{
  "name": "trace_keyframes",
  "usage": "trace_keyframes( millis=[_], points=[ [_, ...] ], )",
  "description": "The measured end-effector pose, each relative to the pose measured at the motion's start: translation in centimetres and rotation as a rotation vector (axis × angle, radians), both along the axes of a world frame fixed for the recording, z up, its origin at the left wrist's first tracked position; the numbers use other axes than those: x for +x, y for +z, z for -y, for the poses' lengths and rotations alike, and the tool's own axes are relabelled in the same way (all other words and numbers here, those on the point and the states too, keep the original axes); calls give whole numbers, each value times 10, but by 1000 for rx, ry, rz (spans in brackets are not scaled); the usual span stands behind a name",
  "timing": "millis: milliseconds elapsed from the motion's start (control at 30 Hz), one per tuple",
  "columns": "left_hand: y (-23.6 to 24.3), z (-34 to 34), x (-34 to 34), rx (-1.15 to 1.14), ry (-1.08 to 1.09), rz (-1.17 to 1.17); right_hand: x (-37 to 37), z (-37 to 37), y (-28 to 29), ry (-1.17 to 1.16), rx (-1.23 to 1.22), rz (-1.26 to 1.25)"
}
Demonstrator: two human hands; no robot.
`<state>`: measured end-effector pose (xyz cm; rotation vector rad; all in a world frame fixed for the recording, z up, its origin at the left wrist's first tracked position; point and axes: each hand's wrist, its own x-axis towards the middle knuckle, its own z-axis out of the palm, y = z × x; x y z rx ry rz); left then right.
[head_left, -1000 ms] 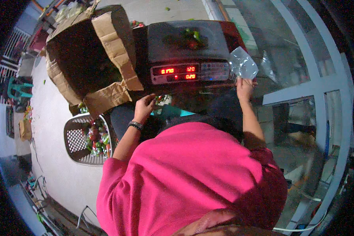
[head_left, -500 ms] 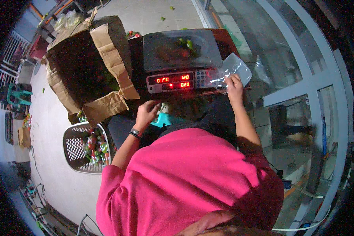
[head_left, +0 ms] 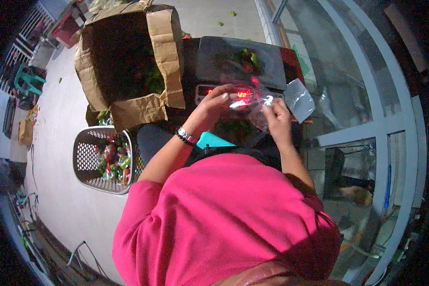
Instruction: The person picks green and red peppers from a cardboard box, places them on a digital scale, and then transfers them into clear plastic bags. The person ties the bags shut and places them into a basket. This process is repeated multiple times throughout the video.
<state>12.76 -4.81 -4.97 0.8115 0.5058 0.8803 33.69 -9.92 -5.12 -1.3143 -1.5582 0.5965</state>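
Note:
A thin clear plastic bag is stretched between my two hands in front of the scale's lit red display. Pinched at its left side is my left hand, with a metal watch on the wrist. My right hand closes on the bag's right side. Behind them stands a digital scale with a dark flat pan. Small green produce, seemingly peppers, lies on the pan with some reddish pieces. A stack of clear bags rests just right of my right hand.
A large brown paper sack gapes at the left, with green produce dimly visible inside. Below it, a perforated plastic basket holds bagged red and green produce. A glass-paned frame runs along the right. A green stool stands far left.
My right hand has drawn a bag away from the stack, which now lies beside it. My left hand has risen from near my lap to grip the bag. The view has shifted slightly.

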Motion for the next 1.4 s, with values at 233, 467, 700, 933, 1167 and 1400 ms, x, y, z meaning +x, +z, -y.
trace_keyframes(
  millis=[233, 467, 700, 933, 1167, 1400],
  points=[
    [68, 15, -50, 91, 85, 318, -24, -2, -2, 283, 104, -133],
    [59, 17, -126, 49, 301, 848, -65, -24, -44, 923, -1020, -1277],
    [47, 22, -178, 286, 792, 265, -77, -39, -3, 808, -863, -1218],
    [-25, 2, -231, 292, 850, -196, -63, -38, 22, 601, -690, -1002],
    [-31, 0, -222, 172, 858, -282, -55, -41, 25, 443, -633, -896],
    [-16, 3, -188, 13, 593, -385, 3, -41, 3, 157, -517, -775]
  ],
)
